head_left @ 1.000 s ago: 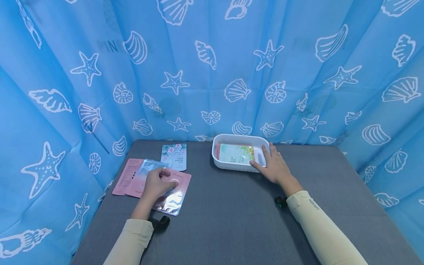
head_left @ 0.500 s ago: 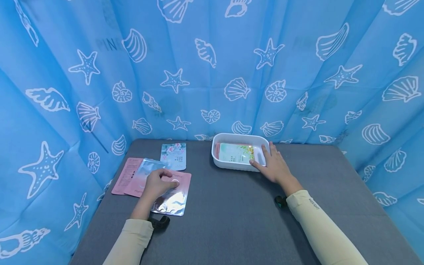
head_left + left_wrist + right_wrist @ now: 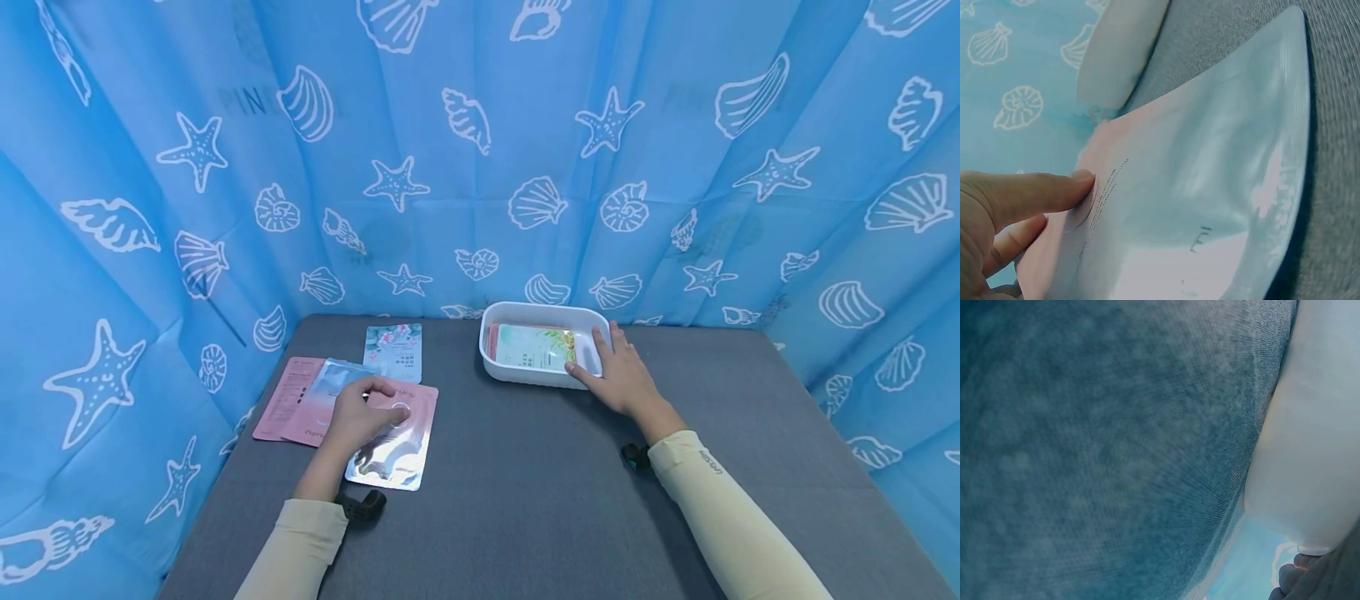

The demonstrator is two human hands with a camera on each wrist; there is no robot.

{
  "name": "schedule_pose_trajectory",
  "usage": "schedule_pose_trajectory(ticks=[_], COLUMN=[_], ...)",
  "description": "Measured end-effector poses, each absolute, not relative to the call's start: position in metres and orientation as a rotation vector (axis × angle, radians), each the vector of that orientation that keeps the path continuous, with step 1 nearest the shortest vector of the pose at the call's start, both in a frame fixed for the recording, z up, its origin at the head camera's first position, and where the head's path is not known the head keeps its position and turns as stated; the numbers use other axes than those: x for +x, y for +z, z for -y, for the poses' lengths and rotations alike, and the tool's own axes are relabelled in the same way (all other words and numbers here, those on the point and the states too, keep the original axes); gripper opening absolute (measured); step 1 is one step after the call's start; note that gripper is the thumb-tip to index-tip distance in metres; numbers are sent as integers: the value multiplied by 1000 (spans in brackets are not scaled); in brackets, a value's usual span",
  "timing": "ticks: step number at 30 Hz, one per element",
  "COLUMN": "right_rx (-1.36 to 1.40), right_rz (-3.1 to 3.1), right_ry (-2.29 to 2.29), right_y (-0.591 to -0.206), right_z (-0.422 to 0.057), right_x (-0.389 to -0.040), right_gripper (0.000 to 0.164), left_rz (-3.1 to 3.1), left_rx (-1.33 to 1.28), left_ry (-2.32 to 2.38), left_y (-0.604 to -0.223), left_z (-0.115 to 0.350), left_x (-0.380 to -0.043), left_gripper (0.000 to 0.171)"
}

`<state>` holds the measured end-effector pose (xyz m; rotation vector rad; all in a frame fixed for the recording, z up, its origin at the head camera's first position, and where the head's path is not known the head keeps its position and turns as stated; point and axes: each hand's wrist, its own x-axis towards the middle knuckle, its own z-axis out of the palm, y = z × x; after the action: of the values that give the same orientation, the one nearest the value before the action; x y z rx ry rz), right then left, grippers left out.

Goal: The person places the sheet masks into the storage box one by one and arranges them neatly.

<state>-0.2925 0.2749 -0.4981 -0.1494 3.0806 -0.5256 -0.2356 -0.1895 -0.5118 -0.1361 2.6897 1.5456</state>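
My left hand (image 3: 365,414) pinches a pink and silver foil sachet, a face mask packet (image 3: 402,462), at the left of the table. In the left wrist view the thumb (image 3: 1041,197) lies on top of the packet, a finger behind it, and the packet's far edge tilts off the cloth. Two more pink packets (image 3: 288,400) lie partly overlapped beneath and beside it. Behind them lies a blue floral packet (image 3: 395,354). My right hand (image 3: 624,373) rests on the right end of a white plastic box (image 3: 525,377), fingers fairly straight. Inside the box lies a green packet (image 3: 534,347) over a pink one.
Grey cloth covers the table (image 3: 517,500). A blue curtain (image 3: 465,167) with shells and starfish stands behind and at both sides. The right wrist view holds mostly grey cloth and the pale side of the box (image 3: 1310,450).
The pinched packet and my left hand have shifted slightly to the right. My right hand and the box stay where they were.
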Motion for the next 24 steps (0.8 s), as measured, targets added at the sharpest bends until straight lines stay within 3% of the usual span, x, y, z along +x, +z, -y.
schedule_pose_trajectory(ticks=[24], right_rx=[-145], right_rz=[-3075], right_ry=[-523], right_y=[-495], right_z=[-273], right_x=[-291], right_gripper=[108], left_rz=[-2653], left_rx=[-35], left_ry=[1643], left_y=[-489], left_z=[177], left_x=[-226], left_gripper=[39])
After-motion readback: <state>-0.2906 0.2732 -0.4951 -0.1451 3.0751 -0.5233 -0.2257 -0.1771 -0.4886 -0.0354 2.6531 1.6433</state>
